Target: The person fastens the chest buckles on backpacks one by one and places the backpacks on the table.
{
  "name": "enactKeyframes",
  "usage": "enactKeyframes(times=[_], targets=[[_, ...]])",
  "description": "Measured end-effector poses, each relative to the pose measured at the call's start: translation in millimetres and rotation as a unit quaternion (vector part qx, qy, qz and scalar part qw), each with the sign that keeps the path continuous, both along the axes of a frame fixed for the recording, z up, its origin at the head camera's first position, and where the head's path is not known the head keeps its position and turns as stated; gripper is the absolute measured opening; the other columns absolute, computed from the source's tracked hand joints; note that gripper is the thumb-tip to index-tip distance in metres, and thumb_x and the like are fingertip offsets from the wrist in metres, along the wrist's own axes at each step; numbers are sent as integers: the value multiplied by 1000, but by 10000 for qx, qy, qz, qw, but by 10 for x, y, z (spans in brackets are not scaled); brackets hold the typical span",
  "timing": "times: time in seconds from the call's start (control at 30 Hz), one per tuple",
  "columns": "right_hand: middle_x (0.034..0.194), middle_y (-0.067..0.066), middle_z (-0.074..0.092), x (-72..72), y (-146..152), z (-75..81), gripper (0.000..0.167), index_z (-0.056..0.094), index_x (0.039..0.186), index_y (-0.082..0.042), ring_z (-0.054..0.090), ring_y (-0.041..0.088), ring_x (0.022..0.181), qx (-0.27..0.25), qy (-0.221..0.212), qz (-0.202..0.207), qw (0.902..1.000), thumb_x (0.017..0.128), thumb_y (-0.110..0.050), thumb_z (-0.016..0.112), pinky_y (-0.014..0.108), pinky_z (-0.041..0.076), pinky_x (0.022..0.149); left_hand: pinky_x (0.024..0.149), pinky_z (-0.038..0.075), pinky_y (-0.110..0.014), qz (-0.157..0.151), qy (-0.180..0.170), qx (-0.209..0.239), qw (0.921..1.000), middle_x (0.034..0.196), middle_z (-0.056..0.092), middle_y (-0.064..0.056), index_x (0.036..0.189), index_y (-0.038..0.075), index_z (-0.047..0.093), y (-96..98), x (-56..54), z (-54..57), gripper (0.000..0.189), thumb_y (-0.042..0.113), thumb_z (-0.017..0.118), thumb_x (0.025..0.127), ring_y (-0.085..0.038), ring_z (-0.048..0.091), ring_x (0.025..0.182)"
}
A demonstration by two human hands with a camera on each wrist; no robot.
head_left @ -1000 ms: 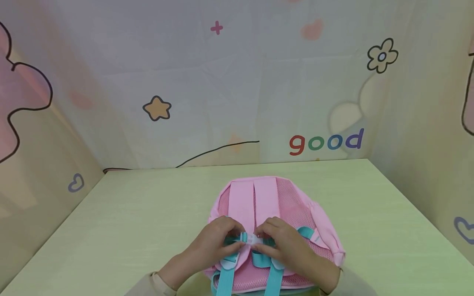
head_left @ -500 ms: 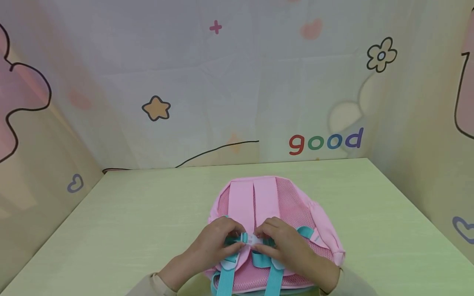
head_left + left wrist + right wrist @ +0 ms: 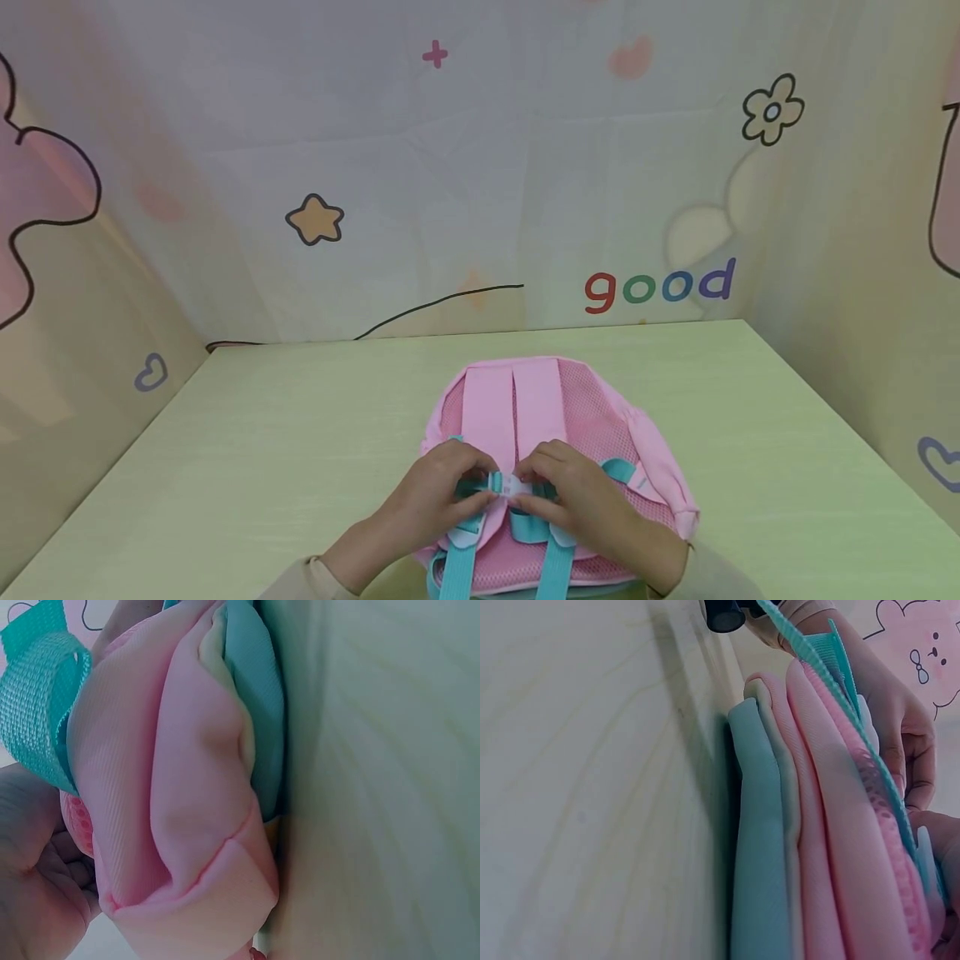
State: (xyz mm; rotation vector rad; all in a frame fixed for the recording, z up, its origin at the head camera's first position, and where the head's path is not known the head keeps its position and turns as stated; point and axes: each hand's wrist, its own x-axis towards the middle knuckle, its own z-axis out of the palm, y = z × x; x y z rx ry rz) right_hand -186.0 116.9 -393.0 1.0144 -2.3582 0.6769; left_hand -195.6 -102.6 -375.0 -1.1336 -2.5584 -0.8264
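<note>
A pink backpack (image 3: 600, 417) lies on the table with its mesh back and two shoulder straps facing up. Across the straps runs a teal webbing strap with a white plastic buckle (image 3: 512, 485). My left hand (image 3: 442, 483) pinches the buckle's left end between thumb and fingers. From the other side my right hand (image 3: 573, 492) pinches its right end, and the two buckle halves sit together. In the left wrist view the left hand (image 3: 37, 862) shows beside the bag's pink side (image 3: 202, 765). The right wrist view shows the bag's teal front layer (image 3: 761, 840) against the table.
Two teal adjuster straps (image 3: 457, 571) hang toward the table's near edge. The pale green table (image 3: 262, 450) extends on both sides of the bag. Printed cloth walls (image 3: 450, 167) close off the back and sides. A small dark cylinder (image 3: 724, 615) shows in the right wrist view.
Both hands keep the same pinch on the buckle, and the backpack stays in place. Only the head view shifts very slightly.
</note>
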Motion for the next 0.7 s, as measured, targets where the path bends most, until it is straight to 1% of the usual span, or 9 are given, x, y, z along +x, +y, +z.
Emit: enactKeyframes(times=[0.3, 0.53, 0.7], targets=[[86, -8, 58, -6, 2, -22, 20, 65, 92, -13, 50, 2, 80, -135, 49, 124, 9998, 78, -20, 78, 14, 48, 68, 80, 52, -21, -90, 91, 76, 9999, 95, 67, 0, 100, 8, 66, 4, 3, -12, 18, 9, 73, 83, -11, 58, 89], [85, -7, 58, -5, 5, -23, 21, 65, 91, -13, 52, 2, 79, -173, 116, 153, 9997, 77, -20, 79, 14, 48, 68, 80, 53, -21, -92, 56, 49, 9999, 95, 67, 0, 100, 7, 66, 11, 7, -5, 19, 9, 73, 83, -12, 59, 89], [85, -8, 60, -2, -3, -8, 19, 66, 91, -14, 53, 2, 79, -73, -13, 131, 9999, 79, -22, 78, 16, 49, 69, 81, 52, -21, -101, 62, 25, 9999, 95, 67, -1, 100, 7, 66, 14, 13, -11, 19, 9, 73, 82, -12, 59, 89]])
